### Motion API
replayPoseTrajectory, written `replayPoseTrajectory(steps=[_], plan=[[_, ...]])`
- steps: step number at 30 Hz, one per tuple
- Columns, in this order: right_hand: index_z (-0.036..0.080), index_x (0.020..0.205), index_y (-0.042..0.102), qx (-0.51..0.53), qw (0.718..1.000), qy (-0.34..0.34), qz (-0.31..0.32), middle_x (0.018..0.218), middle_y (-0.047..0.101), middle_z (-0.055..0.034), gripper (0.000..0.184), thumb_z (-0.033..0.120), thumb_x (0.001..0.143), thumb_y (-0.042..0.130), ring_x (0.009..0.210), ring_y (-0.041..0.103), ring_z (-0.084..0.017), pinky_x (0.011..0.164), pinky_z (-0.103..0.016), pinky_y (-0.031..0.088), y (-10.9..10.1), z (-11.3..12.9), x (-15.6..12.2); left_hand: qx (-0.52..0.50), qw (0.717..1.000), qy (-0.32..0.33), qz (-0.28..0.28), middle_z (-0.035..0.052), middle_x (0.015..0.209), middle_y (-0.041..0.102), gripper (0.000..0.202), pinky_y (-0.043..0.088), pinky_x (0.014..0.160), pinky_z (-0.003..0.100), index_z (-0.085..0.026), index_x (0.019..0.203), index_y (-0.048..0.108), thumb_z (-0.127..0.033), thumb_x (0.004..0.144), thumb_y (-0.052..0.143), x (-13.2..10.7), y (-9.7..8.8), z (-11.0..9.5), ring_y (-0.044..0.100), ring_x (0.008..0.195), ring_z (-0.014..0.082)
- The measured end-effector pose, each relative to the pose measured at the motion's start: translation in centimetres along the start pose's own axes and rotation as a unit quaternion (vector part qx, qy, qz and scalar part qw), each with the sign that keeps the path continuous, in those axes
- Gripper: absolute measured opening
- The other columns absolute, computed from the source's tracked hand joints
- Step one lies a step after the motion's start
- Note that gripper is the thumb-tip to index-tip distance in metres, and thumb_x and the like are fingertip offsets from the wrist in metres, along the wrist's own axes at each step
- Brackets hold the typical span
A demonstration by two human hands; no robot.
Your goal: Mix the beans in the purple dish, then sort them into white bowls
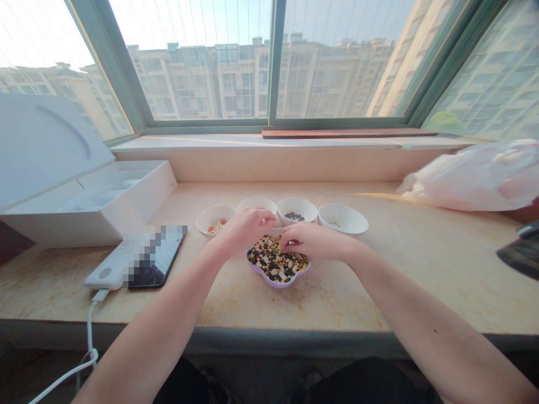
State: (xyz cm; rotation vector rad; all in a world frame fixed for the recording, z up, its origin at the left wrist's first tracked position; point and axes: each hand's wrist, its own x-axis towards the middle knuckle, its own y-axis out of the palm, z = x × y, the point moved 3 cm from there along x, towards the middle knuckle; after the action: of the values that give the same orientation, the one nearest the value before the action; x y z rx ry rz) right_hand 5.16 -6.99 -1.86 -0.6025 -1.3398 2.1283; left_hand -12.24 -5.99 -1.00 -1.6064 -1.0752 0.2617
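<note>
A purple flower-shaped dish [275, 282] full of mixed beans sits on the marble sill in front of me. My left hand [244, 227] hovers over its far left rim, fingers curled in a pinch, near a white bowl [256, 203]. My right hand [309, 240] rests over the dish's right side, fingertips pinched down among the beans. What either pinch holds is too small to make out. Behind stand more white bowls: one with pale and red beans [215, 220], one with dark beans [297, 210], one nearly bare [343, 219].
A white open box [96, 202] lies at the left. A phone [158, 261] and a white power bank [107, 272] with a cable lie in front of it. A pink plastic bag [475, 177] rests at the right. A dark object [520, 255] pokes in at the right edge.
</note>
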Motion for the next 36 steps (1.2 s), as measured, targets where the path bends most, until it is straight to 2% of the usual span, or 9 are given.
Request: replayPoseTrajectory(steps=[6, 11, 15, 19, 24, 27, 29, 32, 36], plan=[[0.02, 0.088, 0.077, 0.048, 0.991, 0.016, -0.12, 0.096, 0.077, -0.0066, 0.022, 0.016, 0.091, 0.056, 0.09, 0.068, -0.021, 0.085, -0.033, 0.049, -0.3, 0.0, 0.0, -0.024, 1.0, -0.01, -0.008, 0.0036, 0.094, 0.075, 0.025, 0.049, 0.081, 0.03, -0.021, 0.093, 0.077, -0.02, 0.098, 0.052, 0.1, -0.1, -0.1, 0.066, 0.087, 0.0176], [0.016, 0.095, 0.077, 0.232, 0.945, 0.068, -0.218, 0.081, 0.073, -0.0046, 0.033, 0.046, 0.089, 0.064, 0.073, 0.062, -0.018, 0.068, -0.03, 0.046, -0.8, -0.4, 0.1, -0.073, 0.997, -0.001, -0.024, 0.0019, 0.094, 0.077, 0.021, 0.052, 0.08, 0.028, -0.023, 0.105, 0.076, -0.024, 0.098, 0.056, 0.0, -0.3, -1.1, 0.068, 0.084, 0.0153], [0.015, 0.095, 0.077, 0.383, 0.884, 0.111, -0.244, 0.072, 0.066, -0.0025, 0.044, 0.055, 0.078, 0.073, 0.06, 0.051, -0.012, 0.055, -0.026, 0.038, -0.7, -0.6, 0.2, -0.1, 0.993, 0.005, -0.061, 0.002, 0.095, 0.078, 0.02, 0.053, 0.082, 0.028, -0.022, 0.11, 0.076, -0.025, 0.098, 0.061, -0.1, -0.4, -1.5, 0.07, 0.083, 0.0152], [0.014, 0.087, 0.078, 0.473, 0.841, 0.112, -0.238, 0.068, 0.063, -0.0022, 0.037, 0.049, 0.073, 0.08, 0.059, 0.048, -0.011, 0.051, -0.025, 0.035, -0.5, -0.7, 0.2, -0.121, 0.988, 0.017, -0.093, 0.0032, 0.1, 0.079, 0.019, 0.053, 0.086, 0.029, -0.022, 0.108, 0.076, -0.021, 0.098, 0.06, -0.1, -0.3, -1.3, 0.071, 0.091, 0.0164], [0.017, 0.096, 0.08, 0.525, 0.818, 0.101, -0.214, 0.1, 0.075, -0.0103, 0.032, 0.042, 0.076, 0.077, 0.071, 0.057, -0.012, 0.06, -0.025, 0.046, -0.5, -0.7, 0.2, -0.083, 0.988, -0.001, -0.128, 0.0045, 0.1, 0.079, 0.024, 0.053, 0.084, 0.028, -0.02, 0.1, 0.076, -0.022, 0.102, 0.052, -0.1, -0.6, -0.6, 0.071, 0.09, 0.0166], [0.017, 0.11, 0.079, 0.485, 0.842, 0.105, -0.212, 0.108, 0.076, -0.0114, 0.037, 0.039, 0.08, 0.074, 0.074, 0.062, -0.014, 0.063, -0.027, 0.05, -0.4, -0.7, 0.1, -0.023, 0.988, -0.05, -0.143, 0.0048, 0.101, 0.079, 0.021, 0.051, 0.082, 0.028, -0.021, 0.097, 0.076, -0.023, 0.1, 0.055, 0.0, -0.8, 0.0, 0.071, 0.088, 0.0179], [0.018, 0.113, 0.078, 0.403, 0.892, 0.087, -0.183, 0.106, 0.077, -0.0099, 0.035, 0.037, 0.083, 0.072, 0.078, 0.066, -0.017, 0.067, -0.029, 0.053, -0.2, -0.2, 0.2, 0.019, 0.986, -0.083, -0.143, 0.0056, 0.101, 0.078, 0.023, 0.05, 0.081, 0.029, -0.021, 0.097, 0.076, -0.023, 0.099, 0.053, 0.1, -0.7, 0.6, 0.07, 0.089, 0.0196], [0.018, 0.107, 0.079, 0.235, 0.965, -0.005, -0.115, 0.106, 0.077, -0.0079, 0.025, 0.031, 0.086, 0.072, 0.092, 0.069, -0.021, 0.083, -0.035, 0.054, 0.6, 1.1, 0.3, 0.082, 0.983, -0.115, -0.118, 0.0076, 0.098, 0.077, 0.029, 0.049, 0.081, 0.032, -0.019, 0.091, 0.076, -0.021, 0.099, 0.048, 0.3, -0.4, 1.6, 0.07, 0.089, 0.0222], [0.02, 0.112, 0.077, 0.103, 0.985, -0.113, -0.081, 0.119, 0.074, -0.0085, 0.026, 0.027, 0.089, 0.072, 0.109, 0.067, -0.025, 0.1, -0.04, 0.049, 1.8, 2.8, 0.8, 0.15, 0.978, -0.132, -0.063, 0.0106, 0.095, 0.076, 0.036, 0.048, 0.082, 0.035, -0.017, 0.082, 0.075, -0.018, 0.098, 0.044, 0.4, 0.1, 2.5, 0.069, 0.086, 0.0245]])
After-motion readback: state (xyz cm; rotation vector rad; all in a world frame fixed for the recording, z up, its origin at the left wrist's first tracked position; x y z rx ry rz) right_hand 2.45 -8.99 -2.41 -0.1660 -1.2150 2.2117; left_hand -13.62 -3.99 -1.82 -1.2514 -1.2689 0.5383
